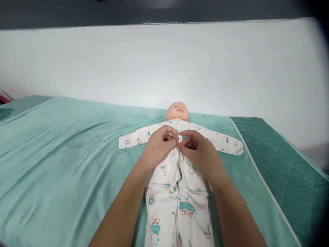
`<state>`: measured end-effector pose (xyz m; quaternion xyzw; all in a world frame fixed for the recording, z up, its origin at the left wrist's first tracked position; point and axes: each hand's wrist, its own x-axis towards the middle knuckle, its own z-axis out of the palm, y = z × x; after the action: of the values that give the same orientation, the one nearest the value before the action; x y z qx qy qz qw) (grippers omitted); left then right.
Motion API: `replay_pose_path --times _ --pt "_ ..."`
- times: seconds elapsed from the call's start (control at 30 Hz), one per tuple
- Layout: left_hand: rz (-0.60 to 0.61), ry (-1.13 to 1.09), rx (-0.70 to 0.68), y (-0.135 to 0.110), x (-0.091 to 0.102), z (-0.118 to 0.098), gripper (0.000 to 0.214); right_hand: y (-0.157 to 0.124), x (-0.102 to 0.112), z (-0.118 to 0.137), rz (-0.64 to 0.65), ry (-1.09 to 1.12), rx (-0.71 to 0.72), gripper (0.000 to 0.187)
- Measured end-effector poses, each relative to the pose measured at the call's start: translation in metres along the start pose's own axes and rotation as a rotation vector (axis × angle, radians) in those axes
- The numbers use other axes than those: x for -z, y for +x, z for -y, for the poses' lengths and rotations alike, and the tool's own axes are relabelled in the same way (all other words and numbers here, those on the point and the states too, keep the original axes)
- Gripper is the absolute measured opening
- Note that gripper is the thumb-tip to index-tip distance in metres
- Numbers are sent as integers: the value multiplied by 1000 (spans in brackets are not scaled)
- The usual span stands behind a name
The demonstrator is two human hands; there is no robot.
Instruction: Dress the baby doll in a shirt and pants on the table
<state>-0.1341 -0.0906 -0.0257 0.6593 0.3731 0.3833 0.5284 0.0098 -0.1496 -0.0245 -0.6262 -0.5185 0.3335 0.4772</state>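
Doll [177,111] on its back mid-frame on green blanket [64,154], dressed in a printed shirt [164,171] and pants [161,206]. Left hand [159,145] comes in from 7 o'clock, right hand [202,151] from 5, meeting at the chest. Both pinched nearly closed, thumb and index at the shirt's front edges, small pale fastener [180,138] between the fingertips; too small to tell if it's joined. Two-sided pinch probably keeps the edges together and the fastener steady; face-up pose leaves the front reachable. Below the hands, the edges part toward 6.

Shirt's under both hands, collar at 12, hem at 6; its long axis runs 12–6, in line with the doll. Sleeves spread, one between 8 and 9, other between 3 and 4, likely keeping them off the front. Pants legs run to 6. Darker pad [290,164] toward 4, wall [164,68] at 12.
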Motion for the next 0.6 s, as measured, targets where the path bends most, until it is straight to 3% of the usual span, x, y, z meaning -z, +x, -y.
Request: replay_pose_path --times 0.33,0.5,0.6 --pt "10 42 -18 -5 5 1 10 -2 9 -3 112 30 30 39" --pt "140 84 16 -9 23 -5 15 -17 15 7 87 -329 63 21" --pt "258 145 52 -12 34 -9 20 -27 15 11 78 -569 122 22"
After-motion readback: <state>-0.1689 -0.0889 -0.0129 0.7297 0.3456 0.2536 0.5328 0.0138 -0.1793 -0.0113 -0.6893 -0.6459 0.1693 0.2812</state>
